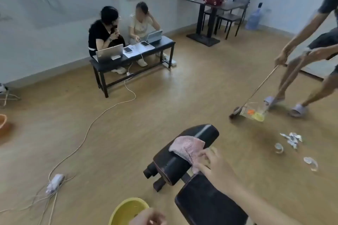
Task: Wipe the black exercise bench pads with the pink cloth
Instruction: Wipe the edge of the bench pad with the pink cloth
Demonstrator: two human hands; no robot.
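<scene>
The pink cloth (186, 147) lies draped over the far black pad (201, 135) of the exercise bench, at lower centre. My right hand (212, 162) grips the cloth's near edge and presses it on the pad. The nearer black pad (206, 201) sits below my right forearm. My left hand (149, 217) is at the bottom edge with its fingers curled in and nothing seen in it. A black foam roller (150, 170) sticks out to the left under the far pad.
A yellow basin (126, 210) stands on the floor left of the bench. Cables and a power strip (54, 182) trail at left. A person sweeps with a broom (236, 111) at right, near scattered litter (292, 139). Two people sit at a low black table (131, 56) behind.
</scene>
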